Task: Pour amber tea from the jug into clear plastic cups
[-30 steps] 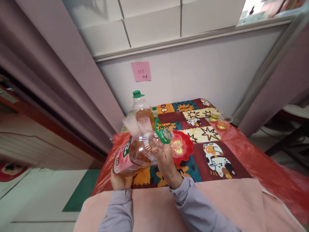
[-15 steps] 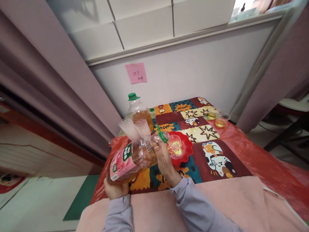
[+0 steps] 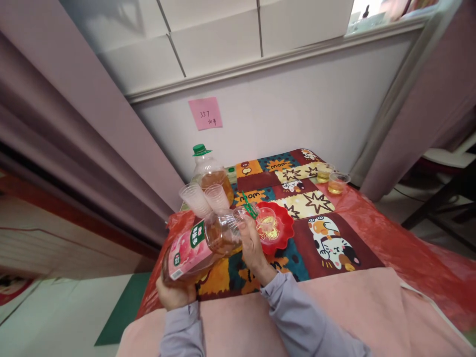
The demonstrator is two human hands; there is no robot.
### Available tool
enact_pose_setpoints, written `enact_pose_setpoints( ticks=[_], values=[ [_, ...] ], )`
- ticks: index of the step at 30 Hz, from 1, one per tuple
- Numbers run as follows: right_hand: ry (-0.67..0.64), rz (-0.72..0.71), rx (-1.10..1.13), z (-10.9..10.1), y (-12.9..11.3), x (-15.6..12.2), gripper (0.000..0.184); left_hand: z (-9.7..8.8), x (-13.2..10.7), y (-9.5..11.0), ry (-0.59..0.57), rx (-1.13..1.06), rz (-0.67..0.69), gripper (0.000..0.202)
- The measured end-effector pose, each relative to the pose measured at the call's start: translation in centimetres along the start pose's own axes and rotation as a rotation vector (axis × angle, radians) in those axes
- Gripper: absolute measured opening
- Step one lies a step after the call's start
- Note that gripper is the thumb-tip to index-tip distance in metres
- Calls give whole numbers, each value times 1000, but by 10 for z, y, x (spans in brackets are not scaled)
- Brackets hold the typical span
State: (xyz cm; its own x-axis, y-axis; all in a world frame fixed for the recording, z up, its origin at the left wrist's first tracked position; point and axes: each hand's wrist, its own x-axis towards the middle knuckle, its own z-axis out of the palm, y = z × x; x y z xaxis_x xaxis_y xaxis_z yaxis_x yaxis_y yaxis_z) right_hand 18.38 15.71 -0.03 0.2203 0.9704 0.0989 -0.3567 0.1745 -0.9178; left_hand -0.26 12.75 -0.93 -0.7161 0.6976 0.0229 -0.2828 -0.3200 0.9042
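I hold a large clear bottle (image 3: 208, 238) of amber liquid with a pink label, tipped on its side with the mouth to the right. My left hand (image 3: 174, 295) cups its base. My right hand (image 3: 251, 243) is wrapped round its neck by the green handle ring (image 3: 248, 206). The mouth is right at a small clear cup (image 3: 267, 220) holding some amber liquid, which stands in a red scalloped dish (image 3: 284, 230). Whether liquid is flowing I cannot make out.
A second bottle with a green cap (image 3: 208, 171) and two empty clear cups (image 3: 204, 198) stand behind the tipped bottle. Two filled cups (image 3: 330, 178) sit at the table's far right. A patterned cloth (image 3: 327, 243) covers a red plastic sheet (image 3: 401, 267). A pink note (image 3: 205, 113) is on the wall.
The bottle's base has dropped lower and left, and its mouth has come nearer the cup in the red dish. The view has shifted slightly.
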Motion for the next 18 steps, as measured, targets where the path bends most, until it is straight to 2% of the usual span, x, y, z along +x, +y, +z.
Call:
enact_pose_setpoints(
  ticks=[8, 13, 18],
  values=[
    [40, 113, 35, -2, 4, 0, 72, 6, 0, -1, 52, -59, 9, 48],
    [60, 112, 43, -2, 7, 0, 65, 3, 2, 0, 51, -67, 5, 39],
    [52, 101, 57, -2, 9, -1, 64, 7, -1, 4, 81, -59, 15, 39]
  ],
)
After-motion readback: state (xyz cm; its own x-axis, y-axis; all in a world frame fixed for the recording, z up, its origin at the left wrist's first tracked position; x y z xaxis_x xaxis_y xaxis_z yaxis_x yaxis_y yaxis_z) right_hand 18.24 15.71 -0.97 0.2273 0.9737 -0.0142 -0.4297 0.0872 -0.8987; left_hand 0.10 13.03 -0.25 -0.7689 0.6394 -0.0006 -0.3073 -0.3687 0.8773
